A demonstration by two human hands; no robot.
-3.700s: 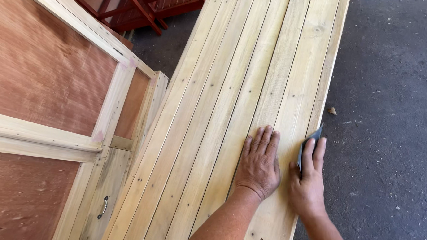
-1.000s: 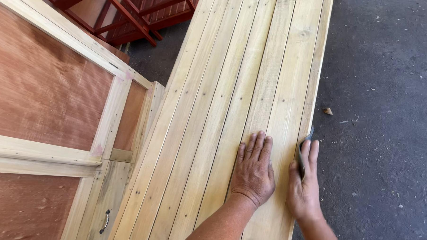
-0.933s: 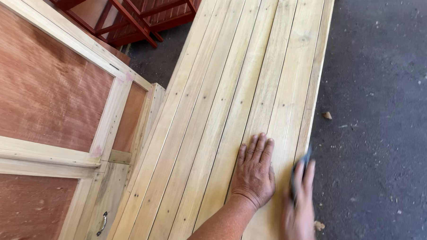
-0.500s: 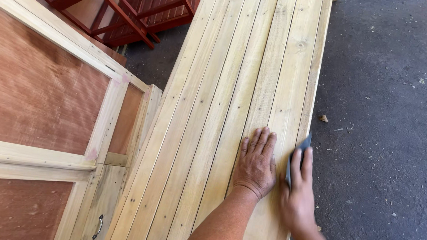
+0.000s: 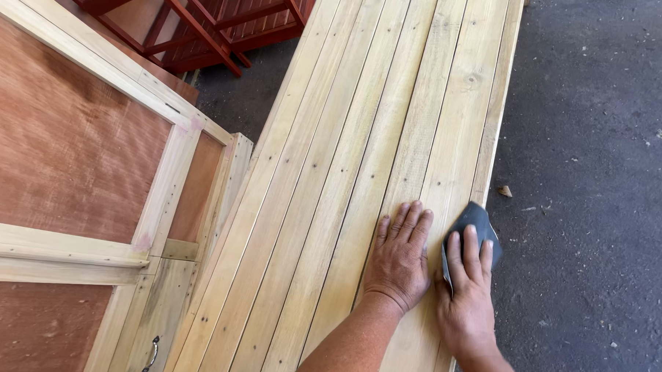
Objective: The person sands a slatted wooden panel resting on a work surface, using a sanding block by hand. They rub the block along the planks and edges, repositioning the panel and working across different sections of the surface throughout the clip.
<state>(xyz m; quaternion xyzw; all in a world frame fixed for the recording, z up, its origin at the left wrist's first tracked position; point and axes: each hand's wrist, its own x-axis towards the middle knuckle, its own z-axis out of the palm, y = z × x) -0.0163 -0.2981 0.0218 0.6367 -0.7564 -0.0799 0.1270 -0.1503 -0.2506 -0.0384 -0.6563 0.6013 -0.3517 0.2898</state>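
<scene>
Two hands press on the long wood boards [image 5: 361,158] low in the frame: left hand [image 5: 400,256] lies flat and open, right hand [image 5: 465,293] holds dark sandpaper [image 5: 473,219] against the right edge

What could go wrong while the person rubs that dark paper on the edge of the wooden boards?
The right hand presses the dark sandpaper right at the outer edge of the plank panel, so it might slip off toward the floor. The left hand lies flat on bare wood close beside it, so the paper could scrape those fingers, or a splinter could catch the palm.
</scene>
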